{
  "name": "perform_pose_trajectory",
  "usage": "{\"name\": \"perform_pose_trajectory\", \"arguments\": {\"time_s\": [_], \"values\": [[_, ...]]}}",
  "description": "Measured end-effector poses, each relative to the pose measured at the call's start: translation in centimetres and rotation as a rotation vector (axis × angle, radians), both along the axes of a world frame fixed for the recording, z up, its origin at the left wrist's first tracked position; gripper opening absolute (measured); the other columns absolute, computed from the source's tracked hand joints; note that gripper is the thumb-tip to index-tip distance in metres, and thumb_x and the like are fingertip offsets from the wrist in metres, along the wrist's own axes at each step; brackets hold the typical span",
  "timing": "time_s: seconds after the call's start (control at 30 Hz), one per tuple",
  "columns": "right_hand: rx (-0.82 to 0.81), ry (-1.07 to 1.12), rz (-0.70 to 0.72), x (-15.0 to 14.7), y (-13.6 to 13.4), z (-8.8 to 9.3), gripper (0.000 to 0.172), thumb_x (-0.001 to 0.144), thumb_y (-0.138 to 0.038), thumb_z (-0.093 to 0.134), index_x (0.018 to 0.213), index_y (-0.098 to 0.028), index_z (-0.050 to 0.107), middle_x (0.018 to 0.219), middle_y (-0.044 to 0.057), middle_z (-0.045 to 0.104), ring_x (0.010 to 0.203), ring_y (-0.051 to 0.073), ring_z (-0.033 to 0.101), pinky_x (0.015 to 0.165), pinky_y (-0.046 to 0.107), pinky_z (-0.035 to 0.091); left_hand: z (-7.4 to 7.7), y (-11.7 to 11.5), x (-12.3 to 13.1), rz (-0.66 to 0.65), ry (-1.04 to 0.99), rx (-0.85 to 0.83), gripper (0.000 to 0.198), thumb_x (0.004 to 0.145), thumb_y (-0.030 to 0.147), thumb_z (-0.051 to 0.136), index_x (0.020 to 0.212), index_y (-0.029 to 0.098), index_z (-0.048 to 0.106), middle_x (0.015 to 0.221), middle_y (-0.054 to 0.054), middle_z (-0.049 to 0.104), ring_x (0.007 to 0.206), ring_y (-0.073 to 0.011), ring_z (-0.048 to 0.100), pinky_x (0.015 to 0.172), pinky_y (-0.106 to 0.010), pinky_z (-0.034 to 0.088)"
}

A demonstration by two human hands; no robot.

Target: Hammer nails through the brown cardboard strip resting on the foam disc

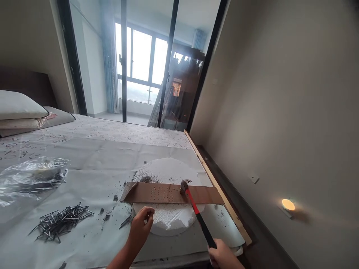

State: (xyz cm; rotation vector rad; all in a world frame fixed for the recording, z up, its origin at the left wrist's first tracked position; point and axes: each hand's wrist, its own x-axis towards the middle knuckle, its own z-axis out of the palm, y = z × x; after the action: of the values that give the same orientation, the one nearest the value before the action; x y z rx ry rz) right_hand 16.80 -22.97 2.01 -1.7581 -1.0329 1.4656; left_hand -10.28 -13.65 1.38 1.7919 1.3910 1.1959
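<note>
My right hand (pixel 223 254) grips the black lower end of a claw hammer (pixel 196 209) with a red and black handle. The hammer's head rests on or just over a brown board (pixel 202 194) dotted with rows of small holes or nail heads. That board lies across a round white foam block (pixel 174 218), and its left end is peeling. Just in front of the board hovers my left hand (pixel 143 220), fingers curled in to the thumb; whatever they pinch, if anything, is too small to make out. Left of it lies a pile of nails (pixel 63 222).
A clear plastic bag (pixel 36 179) with dark contents lies at the left. Dark crumbs and a few loose nails (pixel 125 221) are scattered on the pale sheet (pixel 92 179). A wooden edge strip (pixel 221 190) borders the bed at the right, beside the wall. Pillows (pixel 19 106) lie far left.
</note>
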Motion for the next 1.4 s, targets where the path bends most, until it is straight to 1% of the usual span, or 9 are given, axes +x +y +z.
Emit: {"name": "perform_pose_trajectory", "arguments": {"time_s": [0.13,0.3,0.53,0.7,0.83,1.03,1.13,1.3,1.4], "values": [[0.044,0.04,0.017,-1.2,0.0,1.1,0.011,0.057,-0.03,0.043,0.058,-0.023,0.034,0.037,-0.012,0.03,0.028,0.004,0.021,0.028,0.019,0.018,-0.7,-0.6,-1.4,-0.037,0.102,-0.004,0.018,0.076,0.03,0.041,0.078,0.02,0.056,0.074,-0.004,0.06,0.061,-0.0145,0.055,0.059,-0.025,0.046],[0.053,0.008,0.0,-3.0,0.6,1.0,0.012,0.054,-0.027,0.042,0.057,-0.024,0.031,0.032,-0.013,0.025,0.025,0.005,0.02,0.024,0.018,0.017,-1.2,-1.3,-3.2,-0.036,0.159,0.02,0.019,0.078,0.03,0.041,0.081,0.02,0.057,0.078,-0.004,0.062,0.063,-0.0146,0.056,0.061,-0.025,0.046],[0.066,-0.014,0.029,-3.3,0.8,1.9,0.008,0.055,-0.025,0.04,0.06,-0.024,0.033,0.034,-0.013,0.031,0.024,0.005,0.021,0.023,0.019,0.02,-1.3,-2.1,-4.7,-0.004,0.189,0.013,0.02,0.078,0.027,0.039,0.084,0.021,0.057,0.083,-0.004,0.063,0.066,-0.0148,0.057,0.063,-0.025,0.044],[0.069,0.003,0.06,-3.8,1.1,2.5,0.011,0.051,-0.019,0.041,0.056,-0.024,0.032,0.031,-0.013,0.027,0.024,0.005,0.021,0.025,0.018,0.018,-1.9,-1.5,-6.9,-0.047,0.486,-0.169,0.018,0.068,0.012,0.041,0.069,0.019,0.056,0.071,-0.003,0.062,0.068,-0.0173,0.056,0.062,-0.025,0.04],[0.104,0.076,0.067,-4.1,1.0,1.8,0.01,0.052,-0.026,0.04,0.06,-0.023,0.034,0.035,-0.012,0.032,0.024,0.005,0.025,0.025,0.018,0.019,-2.4,0.2,-11.2,0.076,0.684,-0.328,0.019,0.066,0.007,0.042,0.069,0.019,0.057,0.078,-0.006,0.064,0.076,-0.0208,0.058,0.064,-0.027,0.038],[0.14,0.275,0.089,-5.3,0.3,-0.4,0.012,0.056,-0.029,0.042,0.065,-0.023,0.038,0.039,-0.013,0.032,0.026,0.005,0.026,0.027,0.019,0.025,-2.3,1.5,-16.5,0.273,0.744,-0.502,0.02,0.068,0.006,0.045,0.077,0.016,0.06,0.087,-0.011,0.066,0.083,-0.0222,0.06,0.064,-0.027,0.038],[0.221,0.382,0.069,-6.1,0.7,-0.5,0.01,0.059,-0.026,0.046,0.062,-0.022,0.037,0.039,-0.012,0.033,0.026,0.005,0.027,0.026,0.019,0.026,-3.3,1.8,-16.3,0.273,0.775,-0.518,0.014,0.071,0.012,0.049,0.075,0.016,0.061,0.085,-0.01,0.066,0.081,-0.0199,0.06,0.064,-0.025,0.039],[0.386,0.512,0.074,-7.1,2.8,1.4,0.018,0.067,-0.026,0.054,0.079,-0.019,0.043,0.05,-0.009,0.046,0.036,0.006,0.041,0.035,0.019,0.035,-5.3,2.7,-12.5,0.134,0.822,-0.418,0.014,0.074,0.02,0.051,0.081,0.017,0.062,0.092,-0.006,0.065,0.086,-0.0164,0.058,0.071,-0.023,0.04],[0.338,0.586,0.085,-7.4,3.8,1.4,0.023,0.069,-0.035,0.057,0.078,-0.021,0.041,0.045,-0.013,0.037,0.029,0.003,0.03,0.029,0.017,0.025,-6.1,3.2,-10.1,0.12,0.882,-0.395,0.017,0.072,0.018,0.052,0.086,0.017,0.062,0.093,-0.008,0.064,0.085,-0.0187,0.059,0.069,-0.025,0.04]]}}
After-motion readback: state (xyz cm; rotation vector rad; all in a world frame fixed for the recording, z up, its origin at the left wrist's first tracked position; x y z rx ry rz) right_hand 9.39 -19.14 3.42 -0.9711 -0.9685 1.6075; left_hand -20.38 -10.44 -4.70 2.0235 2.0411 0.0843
